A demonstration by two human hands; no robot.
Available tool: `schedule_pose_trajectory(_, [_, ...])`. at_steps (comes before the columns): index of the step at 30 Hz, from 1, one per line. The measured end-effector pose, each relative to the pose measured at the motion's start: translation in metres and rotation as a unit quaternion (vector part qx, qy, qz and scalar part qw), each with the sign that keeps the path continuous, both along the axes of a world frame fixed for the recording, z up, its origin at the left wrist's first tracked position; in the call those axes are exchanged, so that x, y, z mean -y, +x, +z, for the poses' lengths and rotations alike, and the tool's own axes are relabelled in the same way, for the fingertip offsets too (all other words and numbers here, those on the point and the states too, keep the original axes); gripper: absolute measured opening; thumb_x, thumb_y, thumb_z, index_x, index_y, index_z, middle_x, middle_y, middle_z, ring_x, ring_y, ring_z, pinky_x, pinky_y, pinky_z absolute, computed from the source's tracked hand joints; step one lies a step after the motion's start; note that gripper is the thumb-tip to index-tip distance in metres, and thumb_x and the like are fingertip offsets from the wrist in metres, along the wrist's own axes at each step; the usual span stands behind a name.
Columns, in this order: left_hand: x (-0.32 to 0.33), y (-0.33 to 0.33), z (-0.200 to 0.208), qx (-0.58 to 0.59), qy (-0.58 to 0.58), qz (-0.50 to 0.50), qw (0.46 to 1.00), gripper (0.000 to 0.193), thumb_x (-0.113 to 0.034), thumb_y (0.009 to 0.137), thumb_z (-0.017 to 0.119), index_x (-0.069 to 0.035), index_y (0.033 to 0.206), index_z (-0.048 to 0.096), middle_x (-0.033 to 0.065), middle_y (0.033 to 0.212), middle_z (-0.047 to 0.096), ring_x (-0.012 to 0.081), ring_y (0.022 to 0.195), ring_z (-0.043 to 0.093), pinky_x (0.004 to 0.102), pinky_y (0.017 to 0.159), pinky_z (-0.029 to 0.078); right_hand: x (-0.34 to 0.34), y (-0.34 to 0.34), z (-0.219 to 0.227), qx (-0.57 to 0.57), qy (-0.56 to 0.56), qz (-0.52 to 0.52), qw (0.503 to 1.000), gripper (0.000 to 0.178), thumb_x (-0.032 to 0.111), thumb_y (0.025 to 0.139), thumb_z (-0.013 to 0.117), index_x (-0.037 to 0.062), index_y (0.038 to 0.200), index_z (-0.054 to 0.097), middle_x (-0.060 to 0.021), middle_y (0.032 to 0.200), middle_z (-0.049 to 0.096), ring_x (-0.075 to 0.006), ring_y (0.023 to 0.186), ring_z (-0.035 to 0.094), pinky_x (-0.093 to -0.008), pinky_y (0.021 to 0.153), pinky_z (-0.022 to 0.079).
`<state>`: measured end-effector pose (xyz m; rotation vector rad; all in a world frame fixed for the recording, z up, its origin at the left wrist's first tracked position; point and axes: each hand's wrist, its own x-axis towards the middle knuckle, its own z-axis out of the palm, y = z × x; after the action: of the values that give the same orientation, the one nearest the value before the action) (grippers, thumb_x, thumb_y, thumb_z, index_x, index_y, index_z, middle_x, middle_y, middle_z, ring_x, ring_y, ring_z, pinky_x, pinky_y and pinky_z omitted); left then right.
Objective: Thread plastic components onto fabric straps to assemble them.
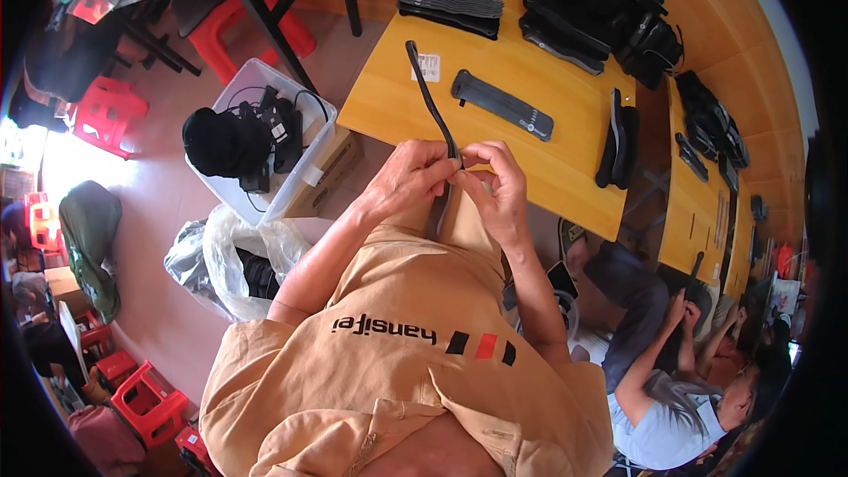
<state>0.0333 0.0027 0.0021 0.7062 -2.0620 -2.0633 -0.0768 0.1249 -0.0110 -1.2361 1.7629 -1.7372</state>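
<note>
A thin, dark strap (428, 93), seen nearly edge-on, rises from my fingers over the near edge of the yellow table. My left hand (408, 178) pinches its lower end, with thumb and fingers pressed together. Right beside it, my right hand (496, 190) has its thumb and bent forefinger closed at the same end, the fingertips of both hands almost touching. The fingers hide how that end is shaped. Beyond my hands, a flat dark grey strap (503, 104) with light printing lies on the tabletop. A white label (426, 67) sits behind the held strap.
The yellow table (380, 88) carries a stack of grey straps (450, 4), black padded pieces (618, 137) and a black pile (596, 0). A clear plastic bin (314, 155) of black gear stands left, above a plastic bag (230, 256). Other people (671, 424) sit at right.
</note>
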Motion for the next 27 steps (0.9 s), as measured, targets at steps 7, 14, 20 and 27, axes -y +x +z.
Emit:
schedule_pose_trajectory(7, [-0.005, 0.005, 0.006, 0.002, -0.034, 0.006, 0.999, 0.029, -0.020, 0.084, 0.054, 0.003, 0.065, 0.055, 0.0042, 0.052, 0.052, 0.0087, 0.048, 0.047, 0.0250, 0.046, 0.037, -0.006, 0.003, -0.007, 0.127, -0.016, 0.038, 0.991, 0.008, -0.003, 0.082, 0.062, -0.0045, 0.089, 0.065, -0.0073, 0.091, 0.060, -0.0119, 0.080, 0.058, -0.0226, 0.066, 0.048])
schedule_pose_trajectory(14, [-0.009, 0.001, 0.002, -0.015, -0.030, 0.014, 0.999, 0.029, -0.019, 0.082, 0.056, 0.002, 0.063, 0.052, 0.0029, 0.050, 0.048, 0.0082, 0.047, 0.043, 0.0256, 0.045, 0.033, -0.002, 0.017, -0.006, -0.085, -0.047, -0.083, 0.992, 0.002, -0.001, 0.085, 0.057, -0.0022, 0.084, 0.056, -0.0078, 0.080, 0.056, -0.0144, 0.065, 0.054, -0.0248, 0.057, 0.044])
schedule_pose_trajectory(20, [-0.015, -0.002, 0.000, -0.039, -0.038, 0.036, 0.998, 0.027, -0.020, 0.083, 0.057, -0.003, 0.062, 0.052, -0.0035, 0.053, 0.044, 0.0032, 0.050, 0.040, 0.0218, 0.044, 0.029, 0.000, 0.001, -0.008, 0.022, -0.023, -0.057, 0.998, 0.013, 0.011, 0.090, 0.055, -0.0007, 0.083, 0.054, -0.0043, 0.076, 0.053, -0.0099, 0.066, 0.053, -0.0230, 0.057, 0.042])
schedule_pose_trajectory(27, [-0.027, 0.019, 0.005, -0.005, 0.165, 0.002, 0.986, 0.026, -0.015, 0.080, 0.053, -0.004, 0.056, 0.049, -0.0032, 0.049, 0.042, 0.0035, 0.043, 0.036, 0.0209, 0.043, 0.028, -0.004, -0.039, 0.002, 0.167, -0.025, -0.108, 0.980, 0.014, 0.015, 0.093, 0.051, 0.0035, 0.087, 0.054, -0.0038, 0.080, 0.057, -0.0108, 0.073, 0.058, -0.0224, 0.066, 0.047])
